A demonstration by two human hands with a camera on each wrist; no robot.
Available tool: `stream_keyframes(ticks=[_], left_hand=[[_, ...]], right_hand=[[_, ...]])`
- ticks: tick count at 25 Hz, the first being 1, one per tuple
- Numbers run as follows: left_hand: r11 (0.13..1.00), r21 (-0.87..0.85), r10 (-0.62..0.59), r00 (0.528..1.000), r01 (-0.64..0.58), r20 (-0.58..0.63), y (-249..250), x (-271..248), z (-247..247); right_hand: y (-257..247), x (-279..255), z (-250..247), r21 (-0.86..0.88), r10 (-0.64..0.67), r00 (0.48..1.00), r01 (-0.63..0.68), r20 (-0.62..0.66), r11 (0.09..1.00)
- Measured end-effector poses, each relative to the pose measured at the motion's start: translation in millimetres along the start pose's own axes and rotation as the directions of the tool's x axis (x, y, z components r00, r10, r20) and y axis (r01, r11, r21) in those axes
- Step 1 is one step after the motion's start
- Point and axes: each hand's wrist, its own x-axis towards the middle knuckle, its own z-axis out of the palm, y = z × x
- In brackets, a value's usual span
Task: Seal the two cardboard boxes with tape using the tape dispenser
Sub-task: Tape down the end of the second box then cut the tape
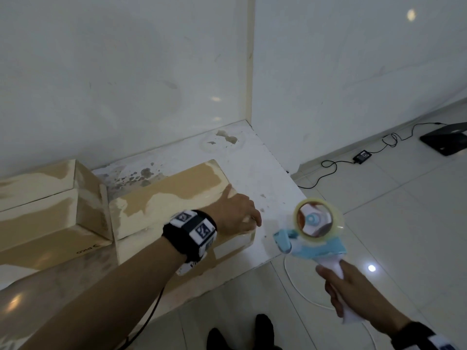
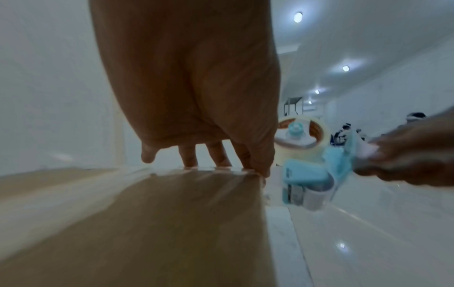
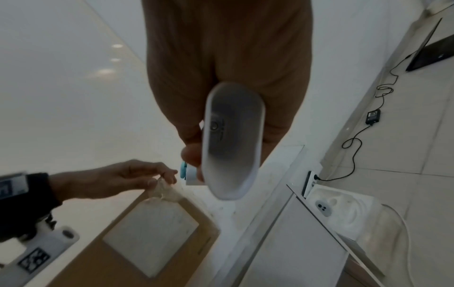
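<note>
Glossy pale floor tiles (image 1: 379,223) lie under us; nearest, our right hand (image 1: 353,296) wraps the smooth white handle of the blue tape dispenser (image 1: 310,231), held off the ledge's (image 1: 252,168) right edge. Beyond, our left hand (image 1: 237,213) pinches crinkled clear tape at the near cardboard box's (image 1: 171,195) right end. A second box (image 1: 38,198) sits left; a black adapter (image 1: 362,155) lies far right.
</note>
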Motion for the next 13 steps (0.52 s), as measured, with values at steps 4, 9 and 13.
stream_keyframes(ticks=[4,9,13], left_hand=[[0.954,0.300,-0.005,0.999,0.016,-0.038,16,-2,14],[0.878,0.472,-0.037,0.993,0.086,-0.112,31,-4,51],[0.917,0.393,0.032,0.972,0.064,-0.233,35,-15,59]], right_hand=[[-15,12,-4,0.055,-0.050,0.997,0.053,-0.062,0.997],[-22,27,-8,0.105,-0.067,0.993,0.077,-0.095,0.991],[-27,36,-14,0.106,-0.057,0.995,0.066,-0.083,0.992]])
